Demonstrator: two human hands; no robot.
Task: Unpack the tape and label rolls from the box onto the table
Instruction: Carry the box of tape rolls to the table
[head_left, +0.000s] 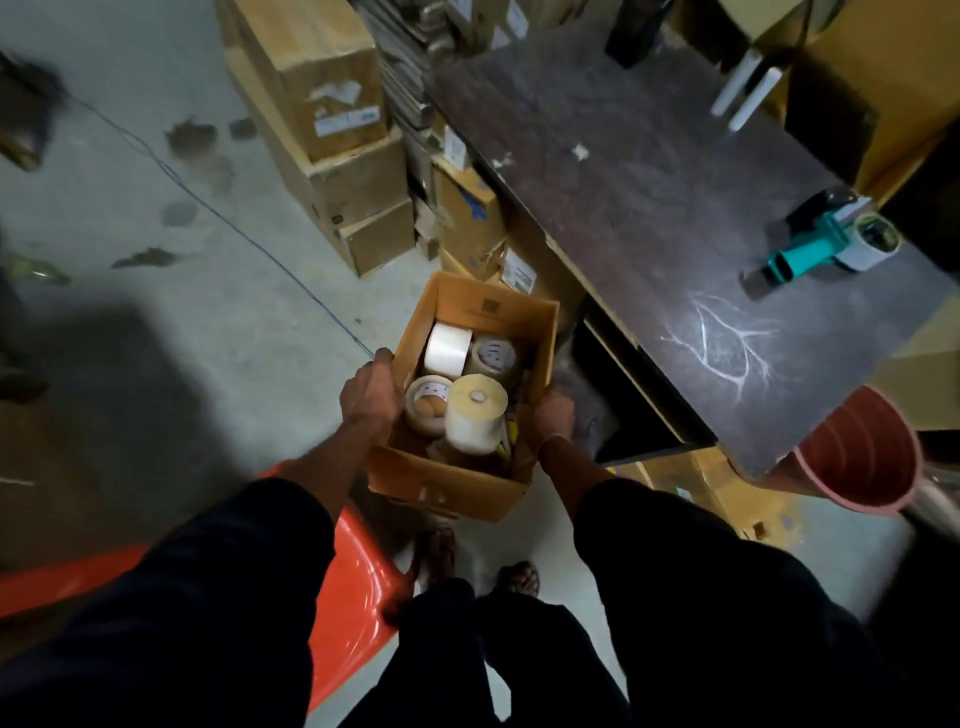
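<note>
Floor (156, 322) of grey concrete takes up the left, crossed by a blue cable (218, 208), with an orange plastic chair (353, 561) low at that side. Stacked cartons (332, 130) stand further back. Nearer the middle, the left hand (371, 395) grips the left wall of an open cardboard box (457, 488), held in the air above the floor, just left of the bench. Inside it sit a white label roll (448, 349), a tape roll (493, 356) beside that, another tape roll (426, 402) near the left hand, and a cream label roll (477, 415) standing highest. The right hand (553, 418) clasps the box's right wall, fingers curled over its edge. Right of the box runs the dark bench (649, 208), scratched with chalk marks; a teal tape dispenser (831, 244) lies on it, and a red bucket (862, 457) shows at its near right corner.
</note>
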